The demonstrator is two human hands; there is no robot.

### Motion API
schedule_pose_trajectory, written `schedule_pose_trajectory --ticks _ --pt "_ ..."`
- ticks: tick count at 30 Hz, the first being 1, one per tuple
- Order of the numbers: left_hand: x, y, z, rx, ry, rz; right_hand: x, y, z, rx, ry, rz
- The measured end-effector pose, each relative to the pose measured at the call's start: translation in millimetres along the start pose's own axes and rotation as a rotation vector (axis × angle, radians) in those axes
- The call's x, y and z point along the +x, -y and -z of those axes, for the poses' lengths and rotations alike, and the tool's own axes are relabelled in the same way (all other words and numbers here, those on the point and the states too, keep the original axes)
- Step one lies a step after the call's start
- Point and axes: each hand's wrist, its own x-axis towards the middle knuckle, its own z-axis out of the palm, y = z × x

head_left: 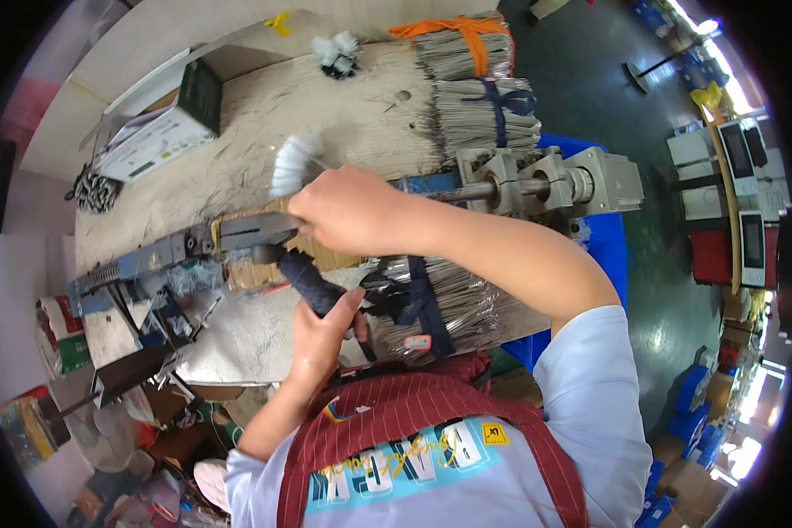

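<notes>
My left hand (319,339) is closed around a black-wrapped lever handle (310,280) that slants down from the grey metal bar (253,231) of a bench machine. Just above it, my right hand (350,209) is closed in a fist, back of the hand upward, with its fingertips at the right end of that bar. Whatever is in the right fingers is hidden. A white bristle brush (292,165) lies beside this hand, and its thin stem runs to the knuckles and disappears behind them. Right of the hand is the machine's steel shaft (475,192).
Tied bundles of thin wires lie at the far right (488,114), and another bundle (453,299) lies near my apron. A motor block (603,180) ends the machine. A white-and-green carton (163,132) and a small cluster of white brushes (336,55) stand toward the back.
</notes>
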Motion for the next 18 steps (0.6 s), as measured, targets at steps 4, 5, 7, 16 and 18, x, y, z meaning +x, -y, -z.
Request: schedule_pose_trajectory --ticks 4,5,7,16,18 --pt "1 13 -6 0.027 -0.097 -0.083 -25 13 -5 -0.359 -0.419 0.22" --pt "0 24 -8 0.113 -0.176 -0.15 -39 21 -4 -0.431 -0.396 0.291" --pt "11 48 0 0.4 -0.273 -0.458 -51 26 -27 -0.179 0.048 0.19" --pt "2 45 42 0.544 -0.141 -0.447 -62 8 -63 -0.131 -0.114 0.201" --pt "-10 64 67 0.157 -0.127 -0.484 -68 -15 -59 -0.393 -0.275 0.143"
